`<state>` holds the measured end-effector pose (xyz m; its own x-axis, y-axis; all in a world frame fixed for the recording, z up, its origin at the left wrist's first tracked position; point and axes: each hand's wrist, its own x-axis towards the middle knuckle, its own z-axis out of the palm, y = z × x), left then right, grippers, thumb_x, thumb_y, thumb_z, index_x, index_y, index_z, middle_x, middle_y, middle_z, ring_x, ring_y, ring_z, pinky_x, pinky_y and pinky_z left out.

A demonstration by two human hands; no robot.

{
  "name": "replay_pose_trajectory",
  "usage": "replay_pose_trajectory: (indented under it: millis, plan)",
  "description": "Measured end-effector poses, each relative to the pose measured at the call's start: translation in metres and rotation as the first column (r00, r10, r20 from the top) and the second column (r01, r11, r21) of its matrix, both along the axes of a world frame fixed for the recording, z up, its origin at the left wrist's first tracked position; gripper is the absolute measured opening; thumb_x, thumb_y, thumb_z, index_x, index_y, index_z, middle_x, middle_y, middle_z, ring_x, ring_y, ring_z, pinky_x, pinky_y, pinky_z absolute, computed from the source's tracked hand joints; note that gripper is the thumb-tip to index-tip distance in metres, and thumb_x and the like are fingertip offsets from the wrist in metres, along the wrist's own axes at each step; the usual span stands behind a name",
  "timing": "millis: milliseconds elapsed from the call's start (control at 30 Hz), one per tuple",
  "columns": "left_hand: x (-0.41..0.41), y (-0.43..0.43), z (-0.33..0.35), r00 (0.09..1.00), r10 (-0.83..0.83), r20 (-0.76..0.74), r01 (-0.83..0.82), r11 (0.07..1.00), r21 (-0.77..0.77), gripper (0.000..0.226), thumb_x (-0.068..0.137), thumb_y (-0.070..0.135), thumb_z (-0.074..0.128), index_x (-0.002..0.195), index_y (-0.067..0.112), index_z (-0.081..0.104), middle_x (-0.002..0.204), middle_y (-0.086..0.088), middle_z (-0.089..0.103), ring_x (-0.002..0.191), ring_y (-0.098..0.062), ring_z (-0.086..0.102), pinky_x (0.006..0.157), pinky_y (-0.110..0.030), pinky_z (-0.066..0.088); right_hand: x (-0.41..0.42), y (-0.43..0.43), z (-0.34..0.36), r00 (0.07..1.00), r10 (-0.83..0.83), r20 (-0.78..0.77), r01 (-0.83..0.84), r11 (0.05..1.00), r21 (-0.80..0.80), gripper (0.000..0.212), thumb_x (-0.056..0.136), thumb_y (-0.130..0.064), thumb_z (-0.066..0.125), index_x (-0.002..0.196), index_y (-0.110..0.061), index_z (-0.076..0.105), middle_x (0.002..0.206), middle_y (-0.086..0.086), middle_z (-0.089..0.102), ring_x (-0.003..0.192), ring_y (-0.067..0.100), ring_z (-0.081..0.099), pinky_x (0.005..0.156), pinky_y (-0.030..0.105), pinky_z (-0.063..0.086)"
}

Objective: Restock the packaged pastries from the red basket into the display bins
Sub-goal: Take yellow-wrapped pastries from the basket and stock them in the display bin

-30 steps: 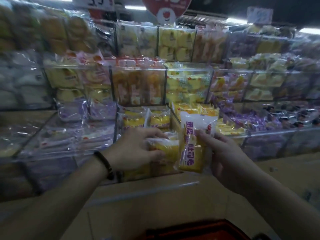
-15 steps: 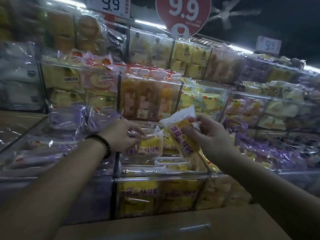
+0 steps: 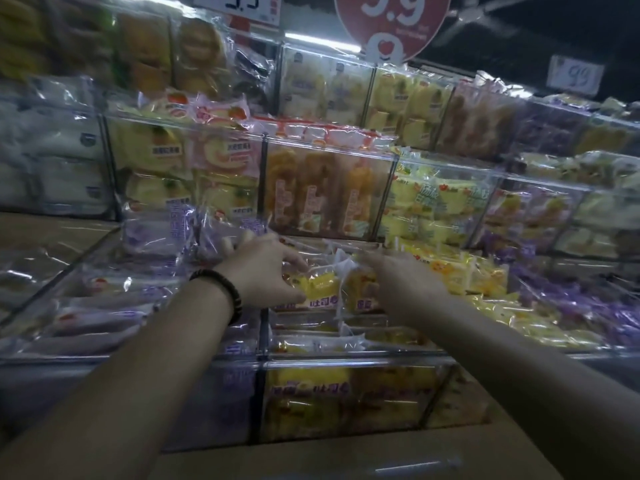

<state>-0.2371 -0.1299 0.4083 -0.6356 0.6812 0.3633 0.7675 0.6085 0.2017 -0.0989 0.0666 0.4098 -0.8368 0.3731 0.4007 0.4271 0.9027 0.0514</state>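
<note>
Both hands grasped packets: left hand (image 3: 266,275) curled round a yellow pastry packet (image 3: 320,289), right hand (image 3: 401,289) pinched a second packet (image 3: 358,292), side by side low inside the clear front bin (image 3: 346,363). Placing seemed in hand; next, letting go and settling both upright inside it.

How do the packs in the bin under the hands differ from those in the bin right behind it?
The yellow packs in the front bin mostly lie flat in layers; the orange packs in the rear bin stand upright side by side. Yellow packs carry purple print, orange packs pink. Both kinds are clear-wrapped in clear bins.
</note>
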Motion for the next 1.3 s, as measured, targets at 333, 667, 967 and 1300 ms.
replay_pose_trajectory:
  millis: [333, 667, 967, 1300]
  plan:
    - [0.019, 0.005, 0.003, 0.991, 0.117, -0.056, -0.120, 0.992, -0.043, 0.051, 0.078, 0.070, 0.074, 0.126, 0.059, 0.064, 0.153, 0.009, 0.051, 0.146, -0.033, 0.031, 0.116, -0.063, 0.019, 0.036, -0.022, 0.001, 0.999, 0.027, 0.023, -0.024, 0.993, -0.113, 0.067, 0.104, -0.028, 0.059, 0.161, -0.018, 0.028, 0.167, 0.007, 0.033, 0.153, 0.028, 0.032, 0.118, 0.045, 0.037]
    - [0.115, 0.004, 0.016, 0.916, -0.037, -0.400, 0.065, 0.996, 0.056, 0.032, 0.096, 0.059, 0.055, 0.122, 0.043, 0.063, 0.119, 0.013, 0.062, 0.114, -0.019, 0.053, 0.100, -0.048, 0.041, 0.155, -0.036, 0.004, 0.953, 0.081, -0.291, -0.130, 0.980, -0.153, 0.017, 0.101, -0.045, 0.057, 0.104, -0.031, 0.065, 0.099, -0.012, 0.062, 0.091, 0.008, 0.057, 0.077, 0.033, 0.055]
    - [0.237, 0.010, -0.088, 0.846, -0.418, 0.332, 0.478, 0.870, -0.121, 0.025, 0.098, 0.060, 0.060, 0.092, 0.037, 0.069, 0.080, 0.013, 0.070, 0.073, -0.003, 0.065, 0.067, -0.034, 0.060, 0.245, -0.034, -0.097, 0.945, -0.027, -0.326, -0.122, 0.895, -0.428, 0.026, 0.091, -0.044, 0.066, 0.067, -0.035, 0.058, 0.069, -0.013, 0.064, 0.071, 0.007, 0.062, 0.064, 0.034, 0.051]
    - [0.261, 0.053, -0.233, 0.708, -0.258, 0.657, 0.625, 0.663, -0.413, 0.035, 0.101, 0.055, 0.059, 0.117, 0.027, 0.072, 0.091, 0.015, 0.072, 0.078, -0.008, 0.071, 0.064, -0.020, 0.050, 0.292, -0.008, -0.262, 0.979, -0.146, 0.143, 0.200, 0.521, -0.830, 0.019, 0.099, -0.039, 0.068, 0.092, -0.023, 0.077, 0.088, -0.004, 0.076, 0.071, 0.011, 0.073, 0.058, 0.025, 0.056]
